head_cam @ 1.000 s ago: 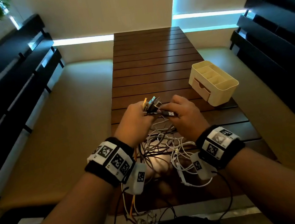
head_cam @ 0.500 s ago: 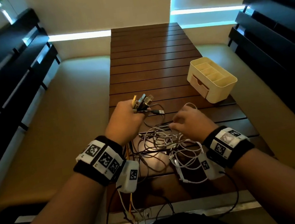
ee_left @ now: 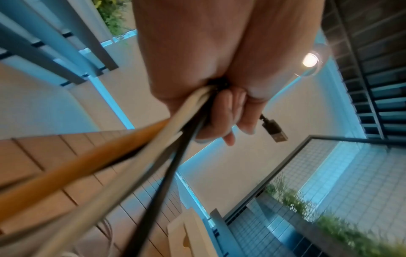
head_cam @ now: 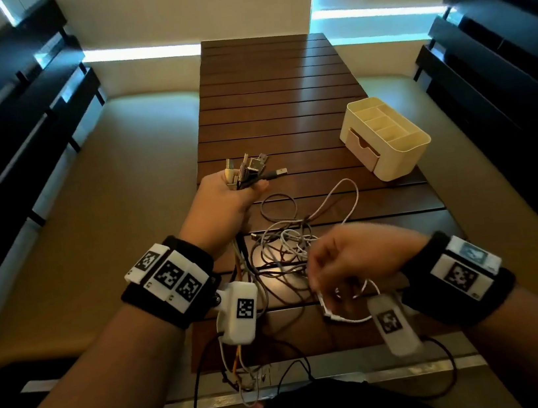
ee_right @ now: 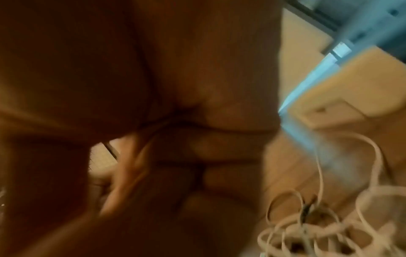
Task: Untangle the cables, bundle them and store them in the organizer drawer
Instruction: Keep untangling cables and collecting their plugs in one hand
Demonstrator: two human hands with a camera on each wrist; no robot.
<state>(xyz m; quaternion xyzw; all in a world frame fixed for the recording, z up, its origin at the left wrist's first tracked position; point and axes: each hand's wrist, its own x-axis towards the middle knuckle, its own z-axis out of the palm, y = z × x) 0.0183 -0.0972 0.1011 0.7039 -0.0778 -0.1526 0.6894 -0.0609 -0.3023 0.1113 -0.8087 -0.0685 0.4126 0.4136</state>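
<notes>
My left hand grips a bunch of cable ends, and their USB plugs fan out above the fist. In the left wrist view the orange, white and black cables run taut from the curled fingers, and one black USB plug sticks out. The tangle of cables lies on the wooden table between my hands. My right hand, blurred, hovers over the tangle's near side with its fingers curled round a white cable. The cream organizer stands at the right, its drawer pushed in.
Cushioned benches flank the narrow slatted table on both sides, with dark slatted backrests behind them. Thin wires hang off the table's near edge. The far half of the table is bare wood.
My right hand let go of the plugs, drew back toward me and took hold of a white cable in the tangle. My left hand lifted the plug bunch up and away, pulling cables taut.
</notes>
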